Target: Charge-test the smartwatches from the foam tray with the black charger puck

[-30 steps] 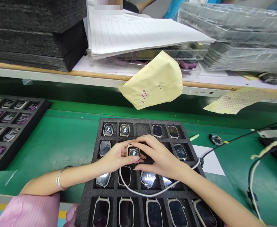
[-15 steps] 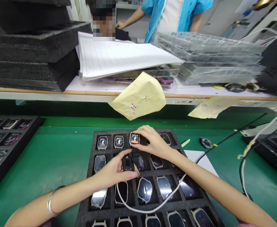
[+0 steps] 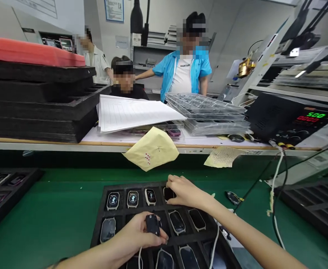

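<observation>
Under the right hand, in the back row of the black foam tray, one dark-screened watch lies face up, long axis running front to back; the fingers bend around it, but whether they grip it I cannot tell. Thumb and fingers of the left hand are closed on one black block, its long axis roughly front to back. Three lit watches share that row, with two yellow papers hanging beyond.
</observation>
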Available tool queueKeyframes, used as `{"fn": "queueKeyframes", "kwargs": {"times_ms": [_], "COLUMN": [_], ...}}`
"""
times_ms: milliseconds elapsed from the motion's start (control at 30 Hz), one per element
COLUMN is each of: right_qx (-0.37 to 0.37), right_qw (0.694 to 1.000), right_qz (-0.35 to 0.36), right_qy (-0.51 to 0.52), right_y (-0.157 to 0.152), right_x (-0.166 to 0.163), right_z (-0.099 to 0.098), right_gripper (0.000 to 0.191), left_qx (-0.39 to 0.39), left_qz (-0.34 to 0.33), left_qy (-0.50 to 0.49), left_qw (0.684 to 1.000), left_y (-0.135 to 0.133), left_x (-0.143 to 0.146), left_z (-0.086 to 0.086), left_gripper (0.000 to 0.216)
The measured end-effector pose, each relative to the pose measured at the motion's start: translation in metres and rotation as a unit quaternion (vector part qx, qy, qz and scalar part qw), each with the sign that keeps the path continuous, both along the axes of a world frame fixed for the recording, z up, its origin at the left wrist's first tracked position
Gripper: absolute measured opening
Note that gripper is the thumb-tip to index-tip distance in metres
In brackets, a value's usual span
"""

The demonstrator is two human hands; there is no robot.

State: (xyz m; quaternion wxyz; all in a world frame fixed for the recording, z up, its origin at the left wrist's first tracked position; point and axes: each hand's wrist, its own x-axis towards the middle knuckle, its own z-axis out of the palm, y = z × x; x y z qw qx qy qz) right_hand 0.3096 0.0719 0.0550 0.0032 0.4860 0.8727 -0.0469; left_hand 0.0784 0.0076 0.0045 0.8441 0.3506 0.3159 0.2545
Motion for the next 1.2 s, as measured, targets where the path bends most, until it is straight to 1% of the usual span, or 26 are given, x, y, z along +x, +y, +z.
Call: {"fn": "queueKeyframes", "kwargs": {"times_ms": [67, 167, 267, 333, 400, 500, 567, 667, 733, 833, 933, 1033, 1100, 1200], "right_qx": [-0.006, -0.023, -0.051, -0.077, -0.082, -0.059, -0.043, -0.020, 0.015, 0.061, 0.064, 0.068, 0.072, 0.064], "right_qw": [1.000, 0.996, 0.984, 0.970, 0.967, 0.971, 0.974, 0.977, 0.976, 0.967, 0.961, 0.960, 0.961, 0.962], "right_qz": [-0.007, -0.007, 0.002, 0.024, 0.060, 0.102, 0.114, 0.129, 0.135, 0.145, 0.153, 0.145, 0.138, 0.135], "right_qy": [0.024, 0.087, 0.169, 0.227, 0.232, 0.209, 0.194, 0.170, 0.173, 0.202, 0.223, 0.228, 0.230, 0.228], "right_y": [0.003, -0.001, -0.018, -0.033, -0.046, -0.057, -0.059, -0.059, -0.060, -0.064, -0.067, -0.069, -0.070, -0.071], "right_x": [0.001, 0.002, -0.008, -0.023, -0.039, -0.055, -0.059, -0.058, -0.058, -0.059, -0.059, -0.060, -0.060, -0.060], "right_z": [0.001, 0.012, 0.021, 0.021, 0.016, 0.005, -0.003, -0.010, -0.015, -0.023, -0.030, -0.033, -0.033, -0.029], "right_gripper": [0.025, 0.027, 0.028, 0.031, 0.031, 0.030, 0.032, 0.039, 0.039, 0.036, 0.036, 0.031, 0.029, 0.033], "left_qx": [-0.010, -0.024, -0.015, -0.001, 0.009, 0.025, 0.033, 0.040, 0.043, 0.042, 0.040, 0.035, 0.034, 0.038], "left_qz": [-0.012, -0.018, -0.023, -0.027, -0.030, -0.037, -0.039, -0.027, -0.005, 0.025, 0.023, 0.012, 0.003, -0.008], "left_qy": [-0.002, -0.010, -0.024, -0.034, -0.033, -0.025, -0.016, -0.014, -0.018, -0.007, -0.004, -0.014, -0.009, 0.009], "left_qw": [1.000, 1.000, 0.999, 0.999, 0.999, 0.999, 0.999, 0.999, 0.999, 0.999, 0.999, 0.999, 0.999, 0.999], "left_y": [0.002, 0.007, 0.010, 0.010, 0.011, 0.011, 0.011, 0.010, 0.010, 0.008, 0.007, 0.006, 0.006, 0.007], "left_x": [0.003, 0.000, -0.007, -0.011, -0.014, -0.017, -0.018, -0.018, -0.017, -0.015, -0.015, -0.016, -0.017, -0.018], "left_z": [0.003, 0.005, 0.003, 0.001, -0.002, -0.002, -0.001, 0.000, -0.001, -0.003, -0.004, -0.004, -0.003, -0.005], "left_gripper": [0.051, 0.053, 0.055, 0.055, 0.058, 0.058, 0.053, 0.040, 0.030, 0.025, 0.023, 0.021, 0.021, 0.023]}}
